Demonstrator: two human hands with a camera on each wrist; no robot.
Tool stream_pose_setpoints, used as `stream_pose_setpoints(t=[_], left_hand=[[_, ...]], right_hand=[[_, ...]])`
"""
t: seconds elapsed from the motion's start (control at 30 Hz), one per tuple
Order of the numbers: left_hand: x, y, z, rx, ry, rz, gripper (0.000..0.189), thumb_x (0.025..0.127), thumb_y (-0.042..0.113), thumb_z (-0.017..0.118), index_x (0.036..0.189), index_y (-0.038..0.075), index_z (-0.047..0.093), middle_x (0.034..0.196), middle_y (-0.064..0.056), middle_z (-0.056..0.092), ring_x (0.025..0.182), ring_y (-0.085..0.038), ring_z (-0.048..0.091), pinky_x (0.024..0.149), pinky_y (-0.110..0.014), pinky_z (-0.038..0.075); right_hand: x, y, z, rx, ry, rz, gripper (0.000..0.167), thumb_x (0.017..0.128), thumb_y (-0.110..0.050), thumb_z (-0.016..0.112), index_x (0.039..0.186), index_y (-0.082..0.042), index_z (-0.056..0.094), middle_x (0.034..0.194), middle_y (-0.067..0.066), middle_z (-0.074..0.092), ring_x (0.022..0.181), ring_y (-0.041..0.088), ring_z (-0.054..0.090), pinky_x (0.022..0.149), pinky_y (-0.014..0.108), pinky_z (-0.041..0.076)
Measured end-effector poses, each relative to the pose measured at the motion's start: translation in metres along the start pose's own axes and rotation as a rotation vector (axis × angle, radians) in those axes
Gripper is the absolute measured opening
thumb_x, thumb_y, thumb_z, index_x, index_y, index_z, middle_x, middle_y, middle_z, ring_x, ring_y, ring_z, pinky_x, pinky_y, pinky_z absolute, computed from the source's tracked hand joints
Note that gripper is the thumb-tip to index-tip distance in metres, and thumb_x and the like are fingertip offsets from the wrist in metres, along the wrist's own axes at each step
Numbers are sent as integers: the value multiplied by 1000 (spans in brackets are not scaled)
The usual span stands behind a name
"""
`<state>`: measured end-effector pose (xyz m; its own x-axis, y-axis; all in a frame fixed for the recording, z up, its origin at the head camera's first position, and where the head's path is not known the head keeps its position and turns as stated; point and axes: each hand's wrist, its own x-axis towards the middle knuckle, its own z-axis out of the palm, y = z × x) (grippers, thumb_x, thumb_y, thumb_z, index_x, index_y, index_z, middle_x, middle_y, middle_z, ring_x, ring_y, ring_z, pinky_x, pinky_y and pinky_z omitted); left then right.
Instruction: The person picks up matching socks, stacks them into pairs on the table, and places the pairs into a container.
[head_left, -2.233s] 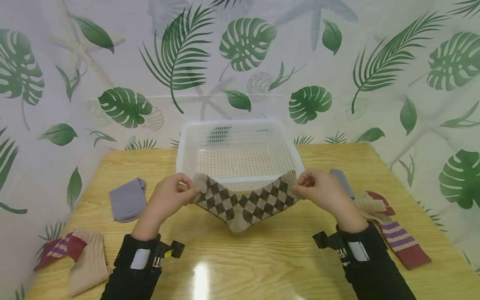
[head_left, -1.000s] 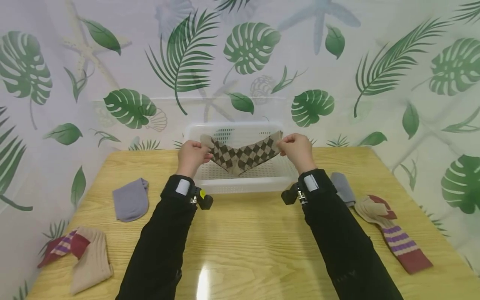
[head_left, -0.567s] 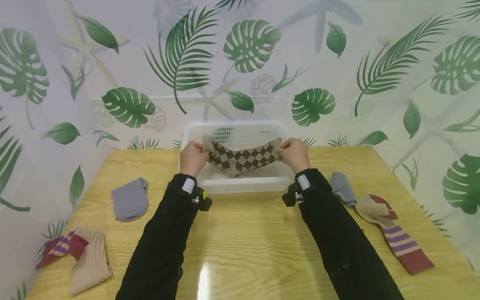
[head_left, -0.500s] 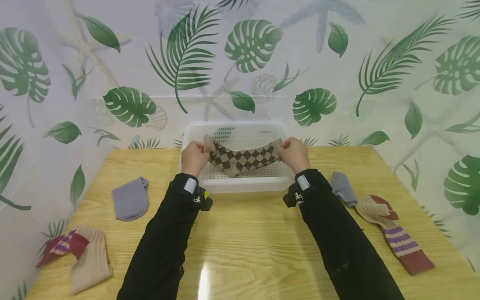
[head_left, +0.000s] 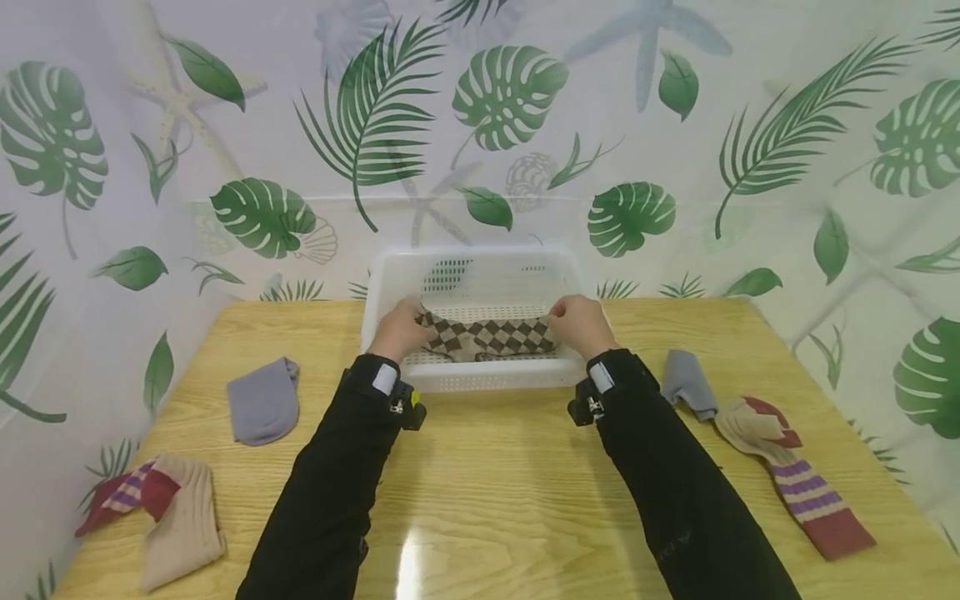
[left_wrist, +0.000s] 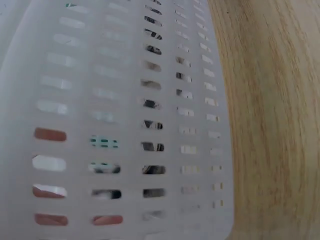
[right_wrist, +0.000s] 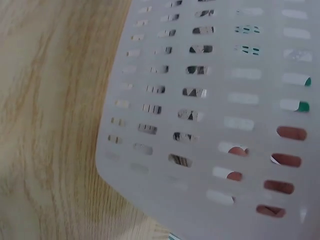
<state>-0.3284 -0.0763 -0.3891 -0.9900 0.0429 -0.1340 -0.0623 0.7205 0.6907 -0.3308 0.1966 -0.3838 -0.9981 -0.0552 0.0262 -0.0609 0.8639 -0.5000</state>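
In the head view a brown and beige argyle sock (head_left: 495, 337) lies stretched sideways low inside the white plastic basket (head_left: 495, 379), just behind its front wall. My left hand (head_left: 405, 329) holds the sock's left end, fingers reaching down over it. At the other end my right hand (head_left: 583, 325) pinches the sock between thumb and fingers; these hide its tip. Both wrists pass over the basket's front rim. The left wrist view shows the perforated basket wall (left_wrist: 125, 160), with dark sock pattern through the slots. The right wrist view shows similar slots in the basket wall (right_wrist: 200, 135).
A grey sock (head_left: 262, 402) and a beige sock with maroon and purple (head_left: 180, 525) lie on the wooden table (head_left: 480, 492) at left. At right lie another grey sock (head_left: 687, 385) and a striped maroon-beige sock (head_left: 806, 487). A leaf-print sheet (head_left: 495, 208) stands behind the basket.
Both hands carried the argyle sock forward from before the basket to over it, then lowered it inside. The sock now lies flatter and lower. The other socks stayed put.
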Motion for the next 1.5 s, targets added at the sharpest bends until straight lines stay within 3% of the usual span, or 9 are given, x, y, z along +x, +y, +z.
stream_pose_setpoints(t=[0.23, 0.4, 0.57, 0.7, 0.83, 1.0, 1.13, 1.33, 1.5], left_hand=[[-25, 8, -12, -48, -49, 70, 79, 95, 30, 62, 150, -8, 19, 153, -29, 25, 139, -42, 29, 111, -51, 30], [-57, 10, -33, -94, -62, 184, 70, 98, 33, 57, 151, 1, 26, 149, -21, 38, 130, -35, 46, 103, -48, 42], [-96, -13, -56, -148, 12, 316, 49, 98, 26, 59, 141, 6, 49, 138, -14, 55, 118, -32, 57, 93, -47, 49], [-128, -46, -68, -176, 45, 355, 37, 98, 21, 59, 131, 3, 58, 126, -15, 62, 110, -31, 61, 93, -48, 49], [-159, -91, -81, -105, 54, 295, 36, 99, 21, 58, 128, 0, 59, 122, -17, 63, 106, -32, 62, 90, -49, 50], [-186, -156, -107, 50, 24, 103, 40, 100, 26, 55, 130, 0, 58, 122, -22, 63, 108, -41, 61, 85, -52, 52], [-202, -195, -124, 100, 19, -17, 42, 100, 27, 55, 130, -1, 59, 124, -25, 61, 108, -44, 60, 82, -51, 53], [-208, -226, -132, 262, 112, -57, 32, 92, 14, 64, 117, -7, 63, 108, -26, 66, 94, -41, 64, 76, -51, 52], [-206, -232, -127, 299, 82, -57, 34, 88, 11, 69, 115, -7, 63, 100, -23, 68, 90, -38, 65, 77, -53, 51]], right_hand=[[-4, 3, -1, 70, -76, -36, 33, 100, -21, 49, 118, 3, 63, 121, 23, 61, 107, 37, 58, 87, 47, 48], [-21, 1, -24, 106, -85, -145, 34, 101, -21, 49, 125, 1, 60, 128, 23, 58, 113, 39, 56, 89, 50, 48], [-55, -7, -43, 131, -18, -289, 25, 100, -15, 52, 118, 0, 63, 117, 19, 64, 103, 35, 61, 88, 49, 49], [-91, -6, -44, 128, 93, -432, 15, 97, -7, 57, 106, -3, 68, 101, 12, 69, 89, 26, 64, 77, 42, 52], [-124, 3, -42, 80, 132, -551, 12, 92, -2, 63, 100, -7, 71, 93, 4, 70, 79, 16, 64, 61, 30, 49], [-154, 24, -40, 47, 152, -607, 18, 86, 3, 68, 97, -11, 71, 91, 0, 70, 77, 9, 62, 58, 25, 49], [-174, 38, -46, 1, 185, -636, 24, 81, 5, 71, 96, -14, 70, 90, -2, 70, 76, 5, 61, 59, 24, 50], [-192, 50, -55, -25, 201, -653, 31, 77, 8, 73, 97, -17, 69, 91, -6, 69, 77, 2, 61, 61, 19, 49], [-197, 50, -56, -17, 205, -697, 32, 76, 10, 72, 96, -14, 68, 91, -4, 70, 74, 2, 61, 63, 11, 46]])
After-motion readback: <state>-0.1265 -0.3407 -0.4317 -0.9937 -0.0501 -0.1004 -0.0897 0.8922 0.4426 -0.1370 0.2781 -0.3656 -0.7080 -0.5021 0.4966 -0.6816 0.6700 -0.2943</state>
